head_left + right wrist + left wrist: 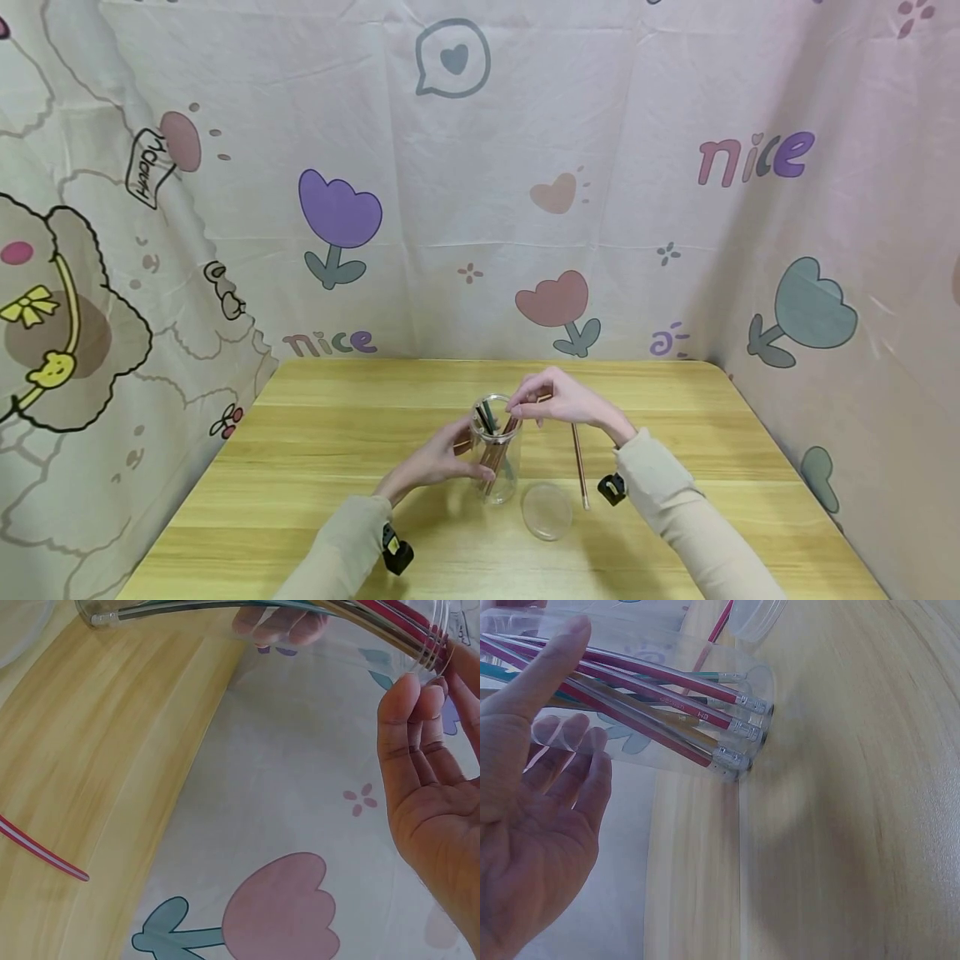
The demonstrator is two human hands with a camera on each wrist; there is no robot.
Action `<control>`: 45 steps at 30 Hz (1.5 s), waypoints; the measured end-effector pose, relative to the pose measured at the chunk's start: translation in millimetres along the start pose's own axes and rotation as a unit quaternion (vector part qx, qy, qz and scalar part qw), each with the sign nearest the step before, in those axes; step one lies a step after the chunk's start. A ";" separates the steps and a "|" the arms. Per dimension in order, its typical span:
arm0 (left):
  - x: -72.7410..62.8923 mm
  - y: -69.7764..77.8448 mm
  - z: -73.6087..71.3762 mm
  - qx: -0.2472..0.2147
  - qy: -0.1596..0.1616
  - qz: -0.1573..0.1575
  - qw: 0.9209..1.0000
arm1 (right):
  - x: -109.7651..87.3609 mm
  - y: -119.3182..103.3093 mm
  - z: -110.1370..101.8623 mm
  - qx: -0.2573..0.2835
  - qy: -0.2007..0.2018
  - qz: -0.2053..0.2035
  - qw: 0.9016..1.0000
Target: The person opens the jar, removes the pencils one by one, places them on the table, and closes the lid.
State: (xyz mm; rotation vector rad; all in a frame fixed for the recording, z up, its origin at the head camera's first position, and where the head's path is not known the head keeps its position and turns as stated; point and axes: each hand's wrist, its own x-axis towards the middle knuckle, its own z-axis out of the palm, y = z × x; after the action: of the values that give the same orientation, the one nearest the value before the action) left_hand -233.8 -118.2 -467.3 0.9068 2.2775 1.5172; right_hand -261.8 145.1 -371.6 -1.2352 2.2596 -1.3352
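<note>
Clock directions taken from the jar, head view. Clear jar (512, 471) stood upright on the wooden table (337, 408), gripped by the left hand (437, 458), which is brought in from 8 o'clock. Thumb laid along the near side, fingers curled round the other, so the wall is clasped between; presumably done for steadying, since a tall, light vessel is easily tipped when its mouth is worked at.

Right hand (558, 400) set at 1 to 2 o'clock, fingertips drawn together at the rim. A red pencil (511, 424) is judged to be pinched there by its upper end; rim and pencil tops overlap, so exact contact cannot be told. That end probably used because it is most easily reached from above.

Bunch of pencils (664, 696), mostly red, some green and brown, stood inside the jar with ferrule ends down on the base. Tops are leaned on the rim, likely because the bunch is too thin to stand straight.

Loose pencil (580, 465) laid on the table at 3 o'clock, apart from the jar, ferrule toward 6; easily reached on the right hand's side. Clear round lid (547, 512) laid flat at 4 to 5 o'clock, just beside the base, presumably off so the mouth can be used.
</note>
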 end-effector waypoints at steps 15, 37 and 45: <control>1.4 -1.2 -0.2 -0.002 -0.006 0.002 1.000 | 3.9 -6.6 8.6 -0.054 0.014 0.014 0.998; 1.2 -0.3 -1.0 0.000 -0.005 0.000 1.000 | 8.1 -7.0 17.9 -0.095 -0.008 0.058 0.994; 1.2 -3.3 -0.2 0.005 -0.006 0.008 1.000 | 14.8 -3.4 26.5 -0.094 0.005 0.052 0.994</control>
State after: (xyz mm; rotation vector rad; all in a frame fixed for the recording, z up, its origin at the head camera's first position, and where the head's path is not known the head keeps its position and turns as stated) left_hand -236.0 -118.4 -470.0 0.9368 2.2769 1.5034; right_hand -253.9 116.9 -380.6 -1.1513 2.4663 -1.1163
